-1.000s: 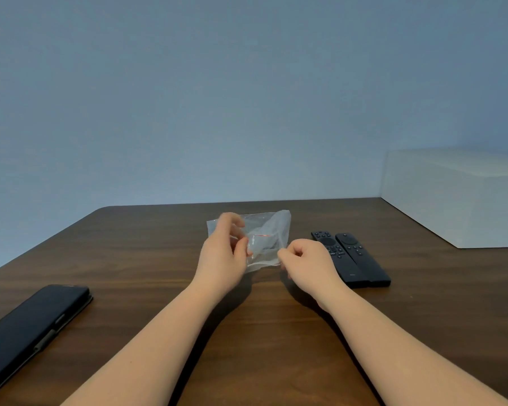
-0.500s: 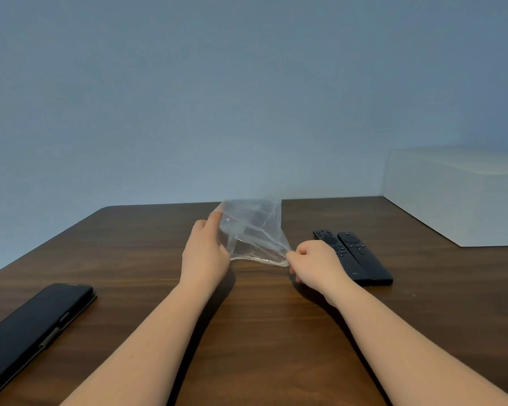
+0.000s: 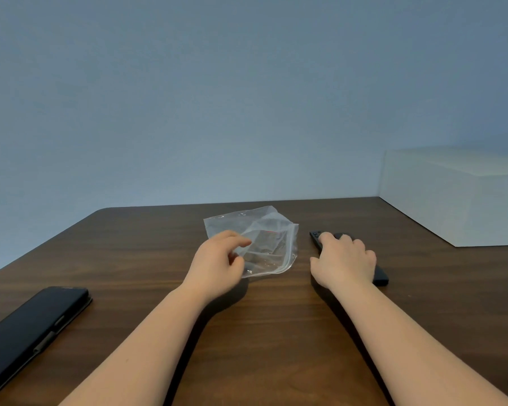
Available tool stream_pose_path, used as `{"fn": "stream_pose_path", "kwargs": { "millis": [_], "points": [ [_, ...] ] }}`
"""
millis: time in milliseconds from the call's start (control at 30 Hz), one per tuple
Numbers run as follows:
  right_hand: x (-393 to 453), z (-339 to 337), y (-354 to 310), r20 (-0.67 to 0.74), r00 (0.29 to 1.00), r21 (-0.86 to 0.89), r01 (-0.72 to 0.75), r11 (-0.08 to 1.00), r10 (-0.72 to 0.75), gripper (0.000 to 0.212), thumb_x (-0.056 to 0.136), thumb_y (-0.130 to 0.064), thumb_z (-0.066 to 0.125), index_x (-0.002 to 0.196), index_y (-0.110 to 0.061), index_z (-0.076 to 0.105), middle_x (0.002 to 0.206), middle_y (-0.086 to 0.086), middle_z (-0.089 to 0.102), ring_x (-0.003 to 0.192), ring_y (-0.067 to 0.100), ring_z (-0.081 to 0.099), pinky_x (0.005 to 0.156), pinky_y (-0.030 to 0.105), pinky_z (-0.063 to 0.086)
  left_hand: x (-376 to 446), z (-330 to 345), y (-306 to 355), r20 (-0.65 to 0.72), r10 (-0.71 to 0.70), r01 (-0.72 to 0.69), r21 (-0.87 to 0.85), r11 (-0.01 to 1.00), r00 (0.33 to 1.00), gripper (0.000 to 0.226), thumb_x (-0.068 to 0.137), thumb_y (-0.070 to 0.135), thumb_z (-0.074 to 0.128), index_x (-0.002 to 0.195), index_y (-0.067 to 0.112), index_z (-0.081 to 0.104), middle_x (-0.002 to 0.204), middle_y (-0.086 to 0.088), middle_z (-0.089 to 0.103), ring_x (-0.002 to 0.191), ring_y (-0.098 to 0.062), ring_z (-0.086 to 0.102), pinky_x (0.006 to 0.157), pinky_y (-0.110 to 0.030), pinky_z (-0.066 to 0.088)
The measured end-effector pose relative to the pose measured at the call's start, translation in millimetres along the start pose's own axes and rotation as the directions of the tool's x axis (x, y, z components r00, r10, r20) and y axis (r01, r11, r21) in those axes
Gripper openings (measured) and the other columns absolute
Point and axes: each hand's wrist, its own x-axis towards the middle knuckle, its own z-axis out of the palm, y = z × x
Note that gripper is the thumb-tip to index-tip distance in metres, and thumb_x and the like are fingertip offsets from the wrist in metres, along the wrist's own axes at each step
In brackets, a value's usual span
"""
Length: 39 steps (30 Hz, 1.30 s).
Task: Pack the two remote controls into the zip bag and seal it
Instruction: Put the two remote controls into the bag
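A clear zip bag (image 3: 272, 244) lies crumpled on the brown table (image 3: 276, 332), its zip edge facing right. My left hand (image 3: 217, 262) pinches the bag's left side between thumb and forefinger. Two black remote controls (image 3: 380, 277) lie side by side to the right of the bag. My right hand (image 3: 345, 259) lies over them, thumb on their left side and fingers curled across the top. Only their far tips and one near corner show.
A black phone in a case (image 3: 33, 323) lies near the table's left front edge. A white box (image 3: 458, 194) stands at the back right. A plain blue-grey wall rises behind the table.
My right hand let go of the bag and moved right onto the remotes. The bag dropped from its lifted, stretched pose onto the table, with my left hand still on it.
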Motion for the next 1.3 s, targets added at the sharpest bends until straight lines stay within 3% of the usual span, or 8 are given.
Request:
{"fn": "stream_pose_path", "kwargs": {
  "millis": [333, 433, 600, 700, 833, 933, 1167, 1300],
  "points": [
    [3, 1, 2, 0.087, 0.993, -0.028, -0.074, 0.997, 0.076, 0.037, 0.089, -0.032, 0.054, 0.124, -0.028, 0.046, 0.125, 0.007, 0.056, 0.12, 0.032, 0.043, 0.097, 0.044, 0.035, -2, 5, -4, 0.079, 0.042, -0.044, 0.02, 0.999, 0.996, 0.04, 0.085, 0.007, 0.05, 0.119, 0.027, 0.055, 0.107, 0.008, 0.057, 0.065, -0.004, 0.048, 0.071, -0.024, 0.041],
    [3, 0, 3, 0.122, 0.988, 0.022, -0.095, 0.995, 0.092, 0.043, 0.088, -0.029, 0.054, 0.129, -0.026, 0.041, 0.129, 0.011, 0.053, 0.121, 0.034, 0.044, 0.095, 0.046, 0.038, -1, 4, -4, 0.006, 0.049, -0.049, 0.014, 0.999, 0.999, 0.034, 0.088, 0.008, 0.053, 0.118, 0.021, 0.057, 0.107, 0.003, 0.057, 0.074, -0.011, 0.049, 0.074, -0.024, 0.04],
    [4, 2, 3, 0.127, 0.991, 0.152, -0.057, 0.987, 0.038, 0.048, 0.087, -0.027, 0.052, 0.133, -0.021, 0.037, 0.12, 0.013, 0.058, 0.1, 0.032, 0.058, 0.073, 0.039, 0.052, 2, 1, -4, -0.17, 0.064, -0.057, 0.045, 0.997, 0.983, 0.018, 0.084, 0.016, 0.064, 0.102, 0.012, 0.068, 0.091, -0.003, 0.064, 0.068, -0.012, 0.049, 0.07, -0.025, 0.044],
    [5, -4, 4, -0.003, 0.999, 0.324, -0.044, 0.945, 0.047, 0.045, 0.091, -0.025, 0.051, 0.134, -0.017, 0.041, 0.123, 0.015, 0.056, 0.1, 0.032, 0.058, 0.07, 0.037, 0.049, 2, 3, -4, -0.135, 0.047, -0.04, 0.055, 0.998, 0.99, 0.021, 0.087, 0.014, 0.06, 0.106, 0.011, 0.066, 0.098, -0.003, 0.065, 0.077, -0.01, 0.051, 0.076, -0.022, 0.041],
    [-2, -17, 0, -0.342, 0.94, 0.606, 0.23, 0.761, -0.011, 0.044, 0.09, -0.021, 0.056, 0.134, -0.018, 0.048, 0.122, 0.006, 0.062, 0.107, 0.023, 0.057, 0.083, 0.034, 0.047, 1, 9, -10, 0.021, -0.004, 0.003, 0.037, 0.999, 1.0, 0.038, 0.087, -0.001, 0.044, 0.121, 0.01, 0.056, 0.121, -0.002, 0.056, 0.111, -0.018, 0.049, 0.092, -0.021, 0.035],
    [-14, -26, -12, -0.409, 0.905, 0.668, 0.386, 0.637, -0.12, 0.04, 0.089, -0.022, 0.06, 0.129, -0.023, 0.055, 0.114, -0.009, 0.061, 0.103, 0.008, 0.055, 0.086, 0.025, 0.043, 0, 12, -11, 0.077, -0.037, 0.031, 0.073, 0.997, 0.996, 0.041, 0.086, -0.003, 0.04, 0.125, 0.007, 0.05, 0.13, -0.005, 0.049, 0.119, -0.022, 0.045, 0.095, -0.023, 0.035],
    [-28, -28, -23, -0.128, 0.863, 0.497, 0.482, 0.721, -0.489, 0.034, 0.087, -0.025, 0.059, 0.121, -0.029, 0.062, 0.121, -0.01, 0.064, 0.111, 0.013, 0.057, 0.094, 0.032, 0.048, 3, 11, -13, -0.011, -0.211, 0.21, 0.144, 0.967, 0.977, 0.042, 0.086, 0.002, 0.041, 0.128, 0.011, 0.044, 0.136, -0.005, 0.042, 0.114, -0.025, 0.049, 0.088, -0.038, 0.047],
    [-29, -29, -26, -0.001, 0.856, 0.328, 0.489, 0.808, -0.518, 0.036, 0.085, -0.028, 0.056, 0.121, -0.027, 0.062, 0.124, -0.008, 0.061, 0.113, 0.016, 0.055, 0.093, 0.035, 0.049, 3, 8, -12, -0.065, -0.236, 0.243, 0.135, 0.961, 0.97, 0.042, 0.084, -0.001, 0.043, 0.125, 0.01, 0.045, 0.137, -0.004, 0.042, 0.115, -0.027, 0.049, 0.085, -0.039, 0.047]
  ]
}}
